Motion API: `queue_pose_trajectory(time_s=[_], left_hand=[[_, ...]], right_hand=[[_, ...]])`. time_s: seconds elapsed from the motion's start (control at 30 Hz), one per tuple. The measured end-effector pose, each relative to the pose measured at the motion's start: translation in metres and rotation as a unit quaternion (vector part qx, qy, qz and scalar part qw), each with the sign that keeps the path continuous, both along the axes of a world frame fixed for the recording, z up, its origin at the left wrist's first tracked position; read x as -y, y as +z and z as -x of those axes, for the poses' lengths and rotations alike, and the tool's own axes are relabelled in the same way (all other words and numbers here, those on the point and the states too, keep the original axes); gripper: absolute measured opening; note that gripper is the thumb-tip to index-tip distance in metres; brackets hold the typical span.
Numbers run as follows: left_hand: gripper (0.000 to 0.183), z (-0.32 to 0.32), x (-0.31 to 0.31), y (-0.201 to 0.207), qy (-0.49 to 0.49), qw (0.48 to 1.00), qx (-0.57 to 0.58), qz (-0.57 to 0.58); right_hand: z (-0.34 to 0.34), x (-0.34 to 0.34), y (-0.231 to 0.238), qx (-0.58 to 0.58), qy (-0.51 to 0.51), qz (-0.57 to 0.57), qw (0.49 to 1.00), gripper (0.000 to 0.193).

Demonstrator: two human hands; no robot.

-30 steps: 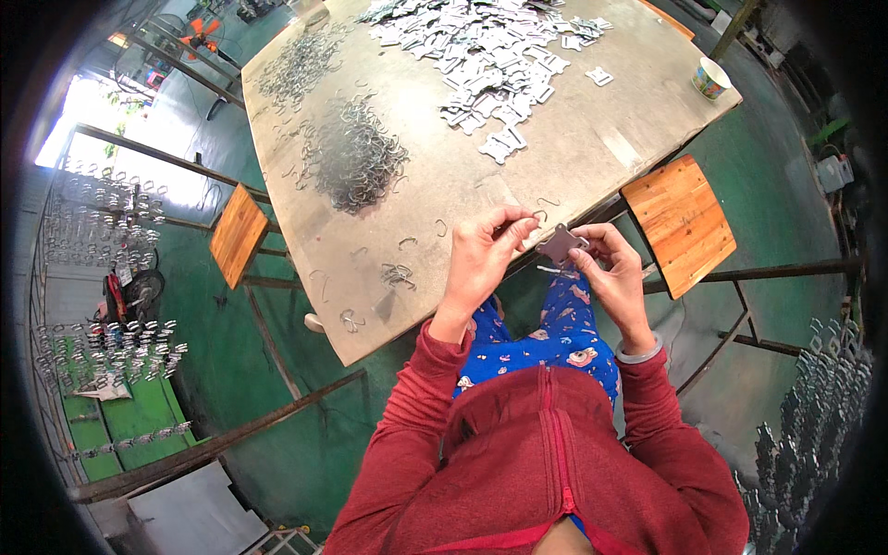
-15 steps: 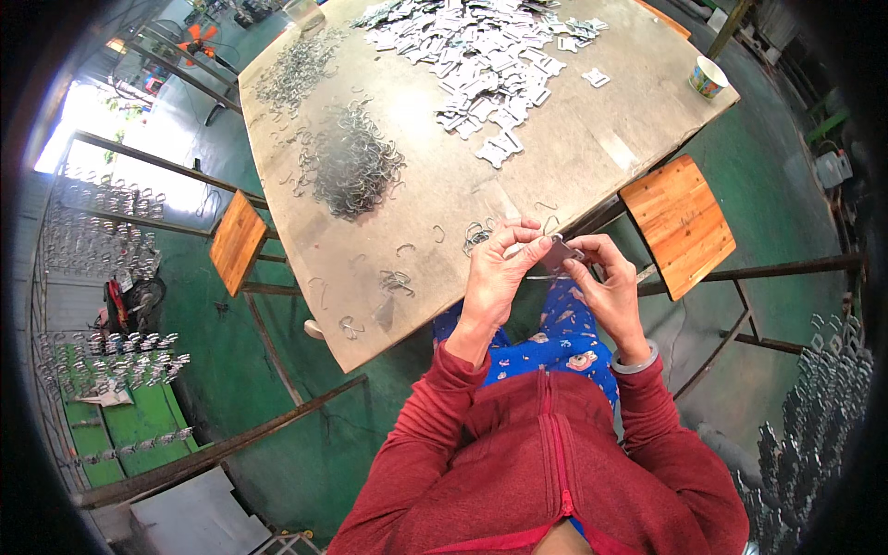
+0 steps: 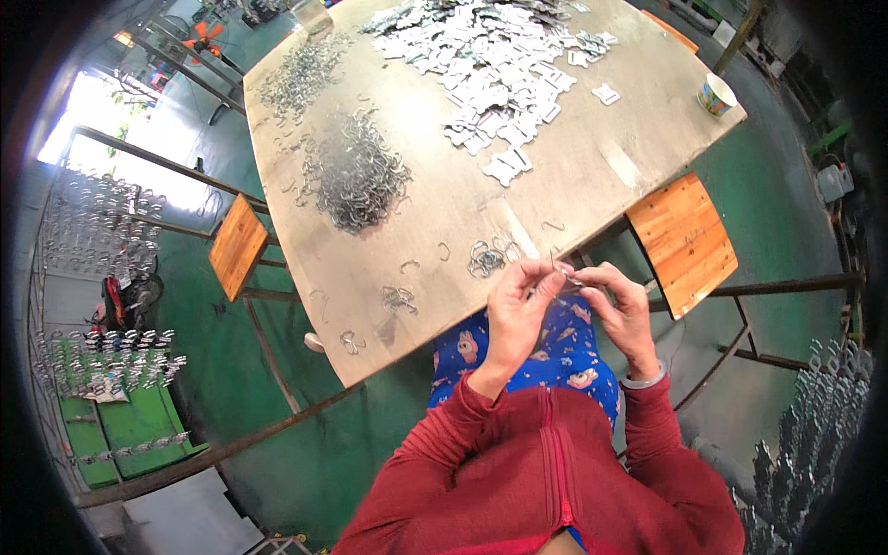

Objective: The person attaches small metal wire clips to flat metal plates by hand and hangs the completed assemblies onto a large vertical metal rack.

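My left hand and my right hand meet just off the table's near edge, above my lap. Both are closed in a pinch on a small metal plate, now seen almost edge-on and mostly covered by fingers. A thin wire end sticks up by the left fingertips; whether it belongs to a hook held there I cannot tell. Just beyond my left hand, a small cluster of wire hooks lies on the table. A single bent wire rests farther out.
A big heap of flat metal plates covers the table's far middle. Heaps of wire hooks lie on the left. A paper cup stands at the far right corner. Wooden stools flank the table; racks of hanging metal parts stand beyond.
The plate, whose flat face showed before, is now turned nearly edge-on between my fingers. My hands have come slightly lower in the view, and the table has shifted with the head.
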State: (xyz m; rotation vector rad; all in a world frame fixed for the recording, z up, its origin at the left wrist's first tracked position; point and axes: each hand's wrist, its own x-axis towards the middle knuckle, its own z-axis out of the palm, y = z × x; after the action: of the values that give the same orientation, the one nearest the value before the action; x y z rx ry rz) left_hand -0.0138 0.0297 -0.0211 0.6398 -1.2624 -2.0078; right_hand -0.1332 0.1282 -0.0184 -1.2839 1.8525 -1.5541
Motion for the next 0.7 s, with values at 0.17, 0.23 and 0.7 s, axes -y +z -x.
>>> queue_pose_trajectory(time_s=[0.17, 0.23, 0.7], left_hand=[[0.012, -0.009, 0.002, -0.003, -0.032, 0.998, 0.034, 0.045], [0.012, -0.011, 0.002, 0.002, -0.058, 0.99, 0.093, 0.086], [0.014, -0.022, 0.008, -0.001, -0.045, 0.988, 0.087, 0.116]], right_hand=[[0.036, 0.052, -0.004, 0.011, -0.016, -0.062, 0.998, 0.02], [0.055, 0.096, -0.02, -0.203, 0.022, -0.04, 0.978, 0.032], [0.083, 0.19, -0.07, -0.513, 0.177, -0.023, 0.84, 0.029]])
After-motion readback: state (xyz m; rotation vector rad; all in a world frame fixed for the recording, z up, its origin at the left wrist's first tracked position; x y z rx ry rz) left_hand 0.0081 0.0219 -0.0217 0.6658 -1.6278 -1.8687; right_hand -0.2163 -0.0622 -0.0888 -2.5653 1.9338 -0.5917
